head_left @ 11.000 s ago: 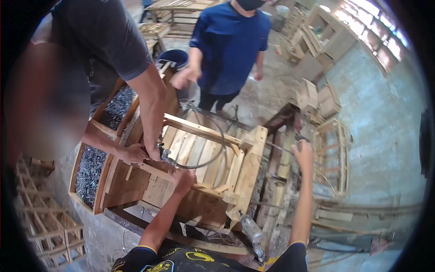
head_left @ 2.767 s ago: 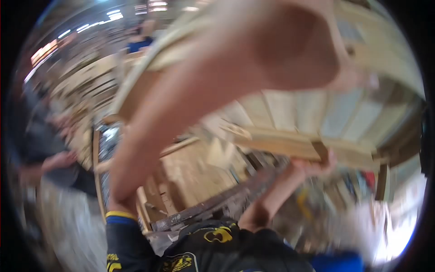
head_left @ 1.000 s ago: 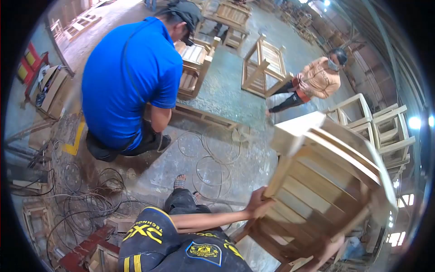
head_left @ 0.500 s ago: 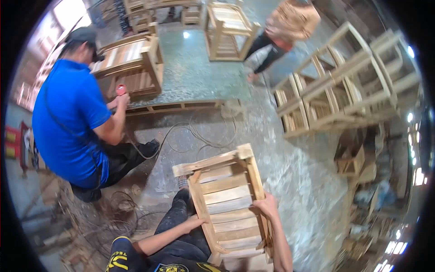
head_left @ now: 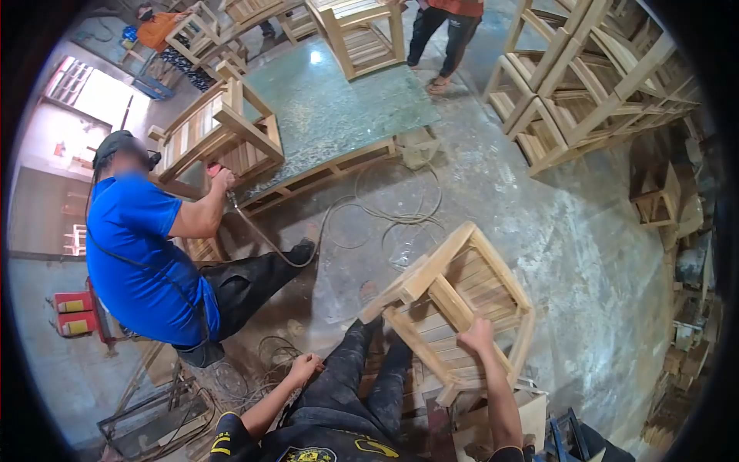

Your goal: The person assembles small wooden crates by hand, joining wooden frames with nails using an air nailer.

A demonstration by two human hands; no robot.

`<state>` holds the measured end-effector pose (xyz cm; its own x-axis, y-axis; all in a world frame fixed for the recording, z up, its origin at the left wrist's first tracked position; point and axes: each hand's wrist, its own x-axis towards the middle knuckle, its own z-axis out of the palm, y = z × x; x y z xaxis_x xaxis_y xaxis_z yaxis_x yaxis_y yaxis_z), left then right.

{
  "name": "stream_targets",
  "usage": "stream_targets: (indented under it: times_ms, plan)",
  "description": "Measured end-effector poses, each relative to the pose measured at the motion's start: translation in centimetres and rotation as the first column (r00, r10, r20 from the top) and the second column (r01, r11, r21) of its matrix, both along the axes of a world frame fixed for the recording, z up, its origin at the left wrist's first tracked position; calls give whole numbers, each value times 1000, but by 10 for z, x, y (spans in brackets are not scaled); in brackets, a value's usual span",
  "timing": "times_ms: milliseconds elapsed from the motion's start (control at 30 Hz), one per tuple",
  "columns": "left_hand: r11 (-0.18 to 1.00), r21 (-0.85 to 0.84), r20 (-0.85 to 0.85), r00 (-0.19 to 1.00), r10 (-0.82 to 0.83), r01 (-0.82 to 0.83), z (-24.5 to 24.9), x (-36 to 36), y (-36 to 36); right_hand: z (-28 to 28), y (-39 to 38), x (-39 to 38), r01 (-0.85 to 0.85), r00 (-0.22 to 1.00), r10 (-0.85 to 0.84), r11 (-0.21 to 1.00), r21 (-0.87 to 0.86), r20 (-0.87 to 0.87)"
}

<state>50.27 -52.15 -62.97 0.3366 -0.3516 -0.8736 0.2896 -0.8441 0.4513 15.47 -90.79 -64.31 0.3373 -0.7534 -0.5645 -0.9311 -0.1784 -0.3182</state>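
A light wooden slatted frame, shaped like a small table or stool, stands tilted on the floor in front of my legs. My right hand is closed around one of its wooden bars. Its slats show between the rails, and one corner points away from me. To the left of the frame and apart from it, my left hand hovers beside my dark trousers with its fingers curled; whether it holds anything small cannot be made out.
A person in a blue shirt crouches at left with a red hose-fed tool at a wooden frame on a low green-grey platform. Hoses coil on the floor. Stacked frames stand at right. Two other people are at the back.
The slatted frame has turned and tipped to the right, with more of its underside and legs showing. My left hand has let go of it. The view has swung leftward.
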Motion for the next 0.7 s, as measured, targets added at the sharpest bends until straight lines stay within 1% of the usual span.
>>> stream_targets:
  times_ms: [33, 67, 133, 200, 267, 333, 367, 400, 433, 467, 533, 567, 600, 633, 667, 700]
  plan:
    - [999, 25, 3, 999, 44, -44, -1, 5, 9, -13, -6, -2, -7, 1000, 7, 1000, -6, -18]
    - [992, 127, 53, 999, -4, -2, 10, 10, 12, -23, -11, -3, -6, 999, 6, 1000, -13, -39]
    - [986, 162, 56, 998, -40, 31, 11, 18, 38, -31, -24, -1, 11, 997, -11, 1000, -3, -74]
    - [971, 226, 72, 993, -97, 78, 6, 20, 67, -58, -45, -6, 39, 995, -40, 999, -9, -88]
    - [948, 300, 36, 992, -118, 102, 39, 17, 48, -91, -78, -7, 68, 993, -70, 997, -24, -95]
    - [944, 323, 9, 997, -83, 76, 38, 20, 55, -123, -98, -6, 97, 989, -97, 995, -2, -110]
    - [936, 347, 0, 998, -66, 62, 44, 21, 64, -132, -105, -1, 130, 983, -124, 991, 37, -136]
    - [911, 402, 21, 994, -108, 90, 43, 22, 63, -145, -108, 6, 167, 975, -153, 983, 77, -161]
    - [890, 435, 32, 986, -166, 136, 41, 22, 59, -169, -101, 7, 164, 980, -165, 986, -20, -111]
    - [853, 470, 16, 964, -264, 226, 28, 25, 64, -188, -89, 9, 158, 986, -162, 983, -94, -36]
    - [950, 284, 233, 952, -199, 129, 22, 16, 57, -223, -62, 12, 142, 984, -114, 966, -215, 138]
    - [906, 280, 339, 850, -403, 318, 13, 23, 62, -252, -46, 9, 90, 993, -70, 972, -218, 99]
    - [940, 284, 306, 912, -274, 187, 44, 22, 15, -248, -40, 25, 99, 995, -97, 989, -106, 19]
    - [961, 239, 373, 901, -224, 140, 25, 25, 31, -305, -26, 20, 53, 999, -48, 961, -271, 25]
    - [975, 195, 439, 880, -181, 104, 9, 30, 45, -343, -14, 17, -2, 1000, 7, 939, -344, 15]
    - [960, 279, 400, 912, -95, -22, 28, 26, 12, -350, -5, 27, 30, 999, -37, 939, -342, -14]
